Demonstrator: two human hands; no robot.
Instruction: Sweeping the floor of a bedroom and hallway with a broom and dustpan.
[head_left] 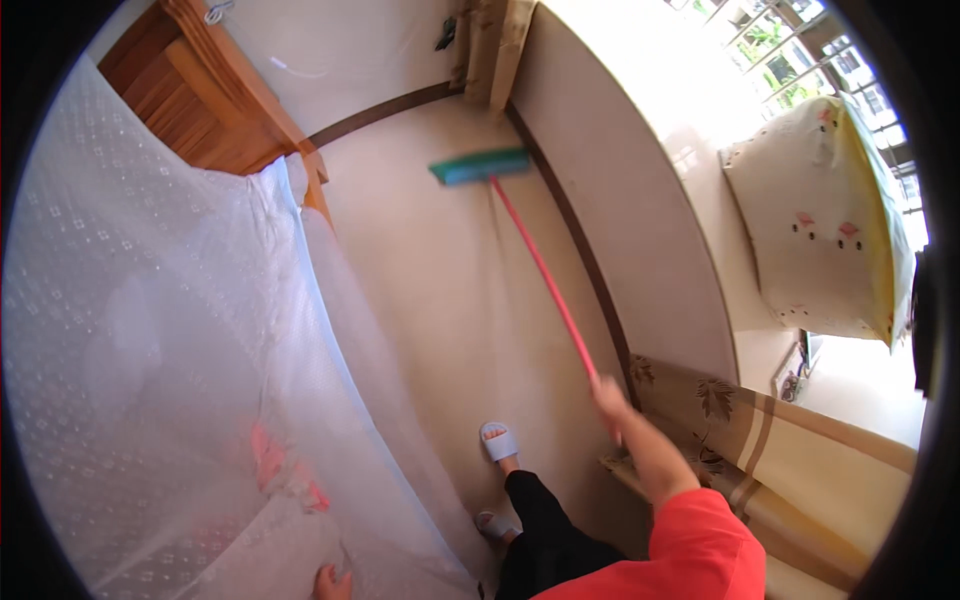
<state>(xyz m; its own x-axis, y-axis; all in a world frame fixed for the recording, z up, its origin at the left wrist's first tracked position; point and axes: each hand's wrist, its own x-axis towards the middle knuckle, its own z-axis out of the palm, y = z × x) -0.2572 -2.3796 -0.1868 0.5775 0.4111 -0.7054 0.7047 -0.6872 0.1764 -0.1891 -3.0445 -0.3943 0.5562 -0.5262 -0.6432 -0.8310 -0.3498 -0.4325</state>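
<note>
My right hand [611, 402] is closed around the upper part of a broom's [548, 275] thin pink handle. The handle slants away to the far left. At its far end the wide green-blue head, slightly blurred, is at the floor [430, 260], close to the far wall. At the lower edge my left hand [332, 583] is only partly in view, in front of a white translucent bed net [150, 330]. Two of its digits show with a small gap between them, and I see nothing in them. The rest of that hand is cut off.
The net-covered bed fills the left side, with a wooden headboard [195, 95] at its far end. A low wall with a white ledge [690, 110] runs along the right, bearing a patterned cushion [830, 220]. Beige curtains [790, 430] hang near right. My slippered foot [498, 442] is mid-floor.
</note>
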